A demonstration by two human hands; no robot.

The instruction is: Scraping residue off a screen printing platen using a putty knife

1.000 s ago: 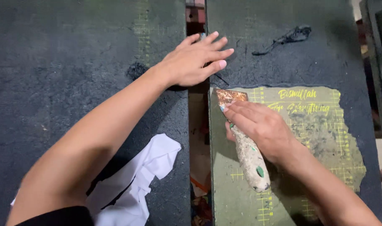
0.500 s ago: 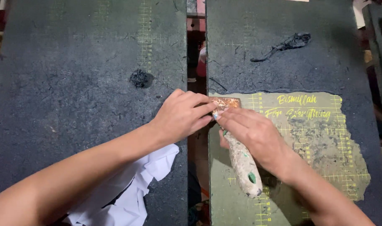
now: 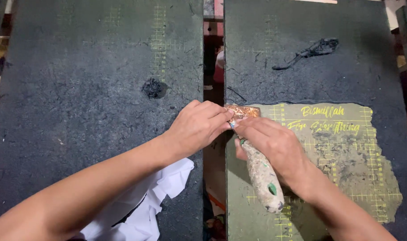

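The right hand is closed around a scraper, its paint-crusted handle running down toward the viewer and its rusty blade lying flat on the right cutting mat, at the upper left corner of the mat's scraped green patch. The left hand, a second ago spread flat on the dark coating above the blade, has come down beside it; its fingertips now pinch the blade's left edge. A white cloth lies on the left cutting mat, below the left wrist.
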